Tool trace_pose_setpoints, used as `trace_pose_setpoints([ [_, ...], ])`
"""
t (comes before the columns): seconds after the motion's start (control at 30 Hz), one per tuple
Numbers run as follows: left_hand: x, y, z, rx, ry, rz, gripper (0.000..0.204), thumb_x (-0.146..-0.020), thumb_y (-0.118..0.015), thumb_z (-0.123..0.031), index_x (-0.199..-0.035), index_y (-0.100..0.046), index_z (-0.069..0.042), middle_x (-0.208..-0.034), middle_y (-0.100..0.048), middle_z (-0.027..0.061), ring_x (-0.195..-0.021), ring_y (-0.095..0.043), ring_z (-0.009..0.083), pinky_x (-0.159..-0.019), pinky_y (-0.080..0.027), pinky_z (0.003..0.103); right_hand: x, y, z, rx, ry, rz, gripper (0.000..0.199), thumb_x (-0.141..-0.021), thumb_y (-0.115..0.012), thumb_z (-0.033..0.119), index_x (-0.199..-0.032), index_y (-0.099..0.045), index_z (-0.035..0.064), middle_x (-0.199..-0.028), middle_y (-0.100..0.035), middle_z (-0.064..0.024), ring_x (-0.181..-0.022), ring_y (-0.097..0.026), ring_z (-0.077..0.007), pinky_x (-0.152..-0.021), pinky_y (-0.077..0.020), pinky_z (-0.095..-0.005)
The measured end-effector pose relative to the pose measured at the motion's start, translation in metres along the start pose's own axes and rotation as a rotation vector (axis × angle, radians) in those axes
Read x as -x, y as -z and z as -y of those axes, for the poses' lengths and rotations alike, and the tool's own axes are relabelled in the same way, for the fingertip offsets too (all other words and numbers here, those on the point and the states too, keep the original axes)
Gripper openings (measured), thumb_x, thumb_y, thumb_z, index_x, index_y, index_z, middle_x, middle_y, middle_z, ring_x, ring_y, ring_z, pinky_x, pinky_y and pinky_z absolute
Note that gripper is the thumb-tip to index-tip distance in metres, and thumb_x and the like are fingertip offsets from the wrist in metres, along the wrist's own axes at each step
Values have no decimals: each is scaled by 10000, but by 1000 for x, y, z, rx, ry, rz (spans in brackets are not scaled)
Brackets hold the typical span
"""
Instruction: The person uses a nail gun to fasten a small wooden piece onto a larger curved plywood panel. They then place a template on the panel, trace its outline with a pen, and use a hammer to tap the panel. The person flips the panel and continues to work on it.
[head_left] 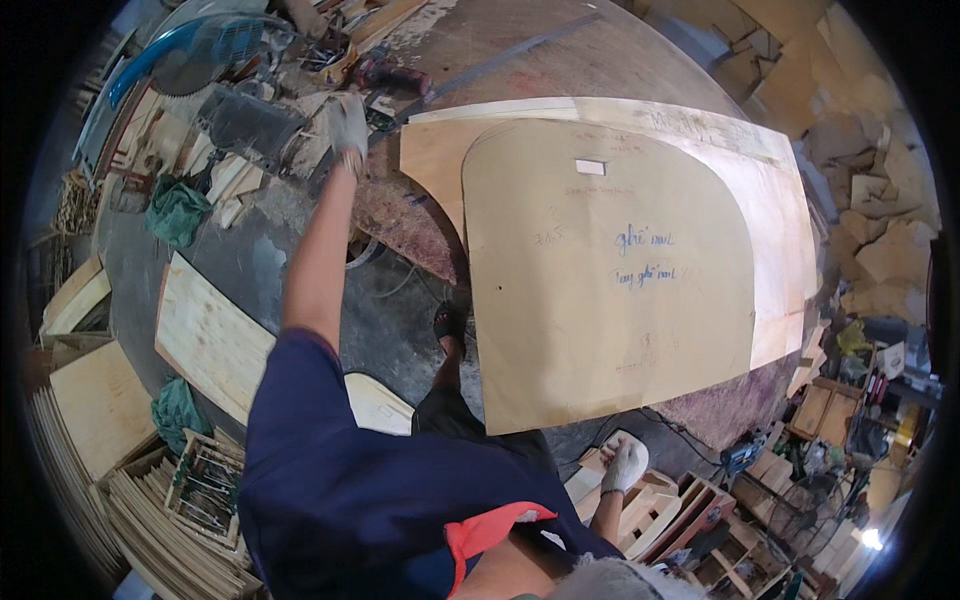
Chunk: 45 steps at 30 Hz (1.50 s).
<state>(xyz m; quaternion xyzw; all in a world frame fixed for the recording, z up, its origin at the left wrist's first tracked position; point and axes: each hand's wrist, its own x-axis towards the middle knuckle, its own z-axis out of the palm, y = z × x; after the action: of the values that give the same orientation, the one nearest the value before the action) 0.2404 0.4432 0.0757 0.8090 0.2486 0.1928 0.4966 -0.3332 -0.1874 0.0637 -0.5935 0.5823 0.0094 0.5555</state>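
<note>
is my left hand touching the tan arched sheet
Apart. In the head view, the left hand is left of the tan arched sheet, with pale plywood showing between.

A smooth, matt tan sheet (610, 330), like card or heavy paper, overlies a pale wooden board (785, 260) with a soft sheen, above a worn, mottled reddish tabletop (720, 410). Matt whitish cloth gloves (626, 467) cover the hands (348, 130); the navy shirt (390, 500) is soft, creased cloth. At left, a smooth-faced wooden panel (215, 335) shows blotched grain, while crumpled green material (178, 212), cloth or plastic, lies near a dull metal toothed disc (184, 76).
</note>
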Motion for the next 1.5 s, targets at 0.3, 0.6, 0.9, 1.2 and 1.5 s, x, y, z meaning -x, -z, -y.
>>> trace_pose_setpoints([
  [0.3,450,20,48,-151,470,515,438,-951,-673,-411,-1190,-605,-51,-1054,-691,97,-912,-666,206,-789,-527,360,-106,-20,50,-371,-130,265,671,-1013,-500,590,-1462,-437,96,-1348,-583,-150,-1251,-528,-310,-1015,-462,-476],
  [0.6,510,7,-25,-226,321,412,658,-897,-618,-482,-1294,-478,24,-1164,-662,298,-1079,-644,451,-897,-506,534,-110,-2,134,-340,-345,347,556,-914,-643,510,-1242,-616,61,-1099,-679,-103,-923,-621,-275,-821,-522,-502],
  [0.9,409,0,-51,-8,137,590,400,-844,-660,-260,-1144,-658,5,-971,-705,228,-910,-688,319,-834,-526,433,-169,-29,131,-340,91,539,201,-1001,-613,310,-1060,-638,119,-970,-697,-57,-888,-639,-219,-759,-523,-421],
  [1.2,227,53,-205,-216,-548,546,339,-826,-633,-234,-1060,-639,11,-1039,-689,245,-1015,-657,422,-899,-512,475,-107,-201,46,-631,196,725,185,-1022,-607,218,-1109,-654,61,-1077,-716,-55,-1024,-661,-189,-942,-525,-384],
  [1.5,-68,165,-239,17,-790,253,387,-853,-643,-288,-1116,-697,-10,-1030,-739,170,-886,-693,283,-857,-549,409,48,-529,265,-758,167,900,390,-1062,-501,274,-1336,-532,-3,-1393,-573,-112,-1278,-544,-240,-1091,-466,-415],
])
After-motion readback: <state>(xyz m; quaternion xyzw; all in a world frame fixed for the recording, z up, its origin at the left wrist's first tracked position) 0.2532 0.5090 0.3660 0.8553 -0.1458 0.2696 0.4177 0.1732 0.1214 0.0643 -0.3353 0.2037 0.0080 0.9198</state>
